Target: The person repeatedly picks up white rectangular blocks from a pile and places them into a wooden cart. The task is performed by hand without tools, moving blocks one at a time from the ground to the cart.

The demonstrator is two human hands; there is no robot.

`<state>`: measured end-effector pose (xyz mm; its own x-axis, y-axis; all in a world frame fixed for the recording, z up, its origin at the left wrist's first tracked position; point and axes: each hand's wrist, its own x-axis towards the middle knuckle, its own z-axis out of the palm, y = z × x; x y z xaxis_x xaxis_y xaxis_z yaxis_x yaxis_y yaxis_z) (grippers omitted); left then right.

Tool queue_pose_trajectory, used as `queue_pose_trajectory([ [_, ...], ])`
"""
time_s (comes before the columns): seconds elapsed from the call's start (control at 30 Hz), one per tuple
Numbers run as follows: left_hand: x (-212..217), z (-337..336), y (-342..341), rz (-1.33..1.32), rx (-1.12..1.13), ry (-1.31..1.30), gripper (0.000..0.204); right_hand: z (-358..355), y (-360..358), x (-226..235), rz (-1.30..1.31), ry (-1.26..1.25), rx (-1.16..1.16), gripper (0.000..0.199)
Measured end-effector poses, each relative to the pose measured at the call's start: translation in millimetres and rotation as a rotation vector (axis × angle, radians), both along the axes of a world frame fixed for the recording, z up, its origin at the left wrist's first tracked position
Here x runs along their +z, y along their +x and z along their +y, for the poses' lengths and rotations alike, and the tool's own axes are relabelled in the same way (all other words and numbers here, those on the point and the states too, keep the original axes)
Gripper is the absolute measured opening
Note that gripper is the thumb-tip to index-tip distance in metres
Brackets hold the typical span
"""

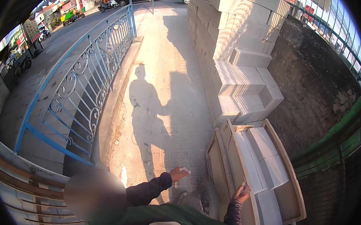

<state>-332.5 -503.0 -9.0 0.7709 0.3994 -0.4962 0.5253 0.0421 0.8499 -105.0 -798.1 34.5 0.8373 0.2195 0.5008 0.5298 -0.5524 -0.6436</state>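
Paved walkway (165,90), two hands (179,173), one crate (287,170)

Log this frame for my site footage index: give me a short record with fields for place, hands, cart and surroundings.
place: sunlit paved walkway beside a street
left hand: out in front over the paving, a small pale bit at the fingers; closed or not, cannot tell
right hand: resting on the cart's near edge
cart: wooden-sided, loaded with pale blocks
block stack: tall, stepped, ahead of the cart
railing: blue ornamental metal, on the left
shadow: a person's, cast on the paving
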Motion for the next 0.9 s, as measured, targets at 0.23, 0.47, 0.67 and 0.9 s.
queue_pose_trajectory([
  [0.23, -44, 97, 24, 0.065, 0.349, -0.522, 0.069, 134, 26, -76, 0.606, -0.240, 0.314, 0.033],
  [0.47, -59, 228, 89, 0.539, 0.580, -0.404, 0.066, 245, 147, -95, 0.524, -0.339, 0.505, 0.041],
  [0.67, -66, 353, 189, 0.363, 0.815, -0.388, 0.069, 364, 257, 18, 0.611, -0.191, 0.524, 0.035],
  [0.9, -70, 457, 395, 0.276, 0.667, -0.487, 0.090, 392, 325, 50, 0.778, -0.257, 0.402, 0.049],
])
